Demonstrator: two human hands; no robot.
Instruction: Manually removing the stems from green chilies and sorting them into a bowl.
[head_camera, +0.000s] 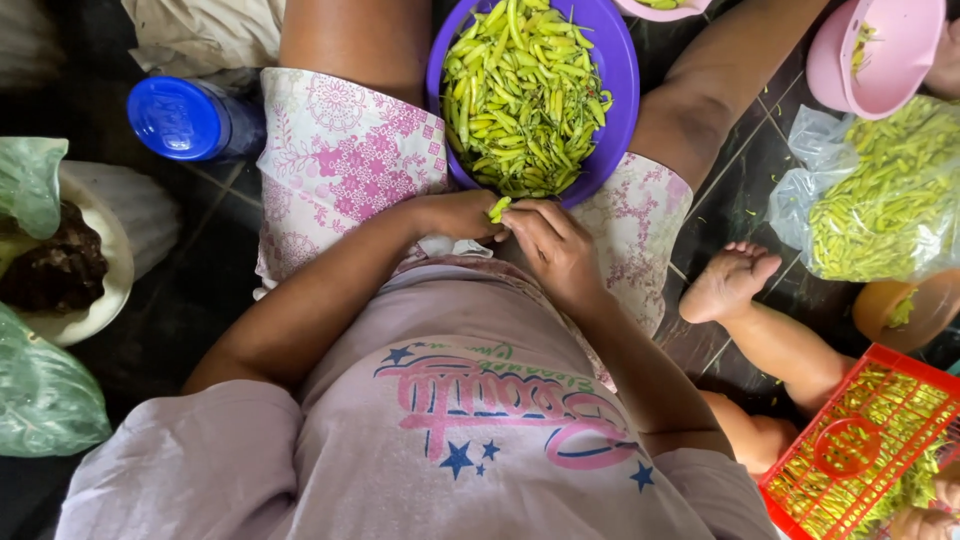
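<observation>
I sit on the floor with a purple bowl (618, 60) between my knees, heaped with small green chillies (520, 90). Just below the bowl's near rim, my left hand (462, 215) and my right hand (552, 245) meet over my lap. Both pinch one green chilli (498, 208) between their fingertips. My forearms run down from the hands to my pale lilac shirt.
A blue-capped bottle (190, 120) lies at the left. A white pot (95, 310) with dark soil and green leaves stands further left. On the right are a pink bowl (880, 70), a clear bag of chillies (885, 195), a red basket (860, 450) and another person's bare foot (728, 280).
</observation>
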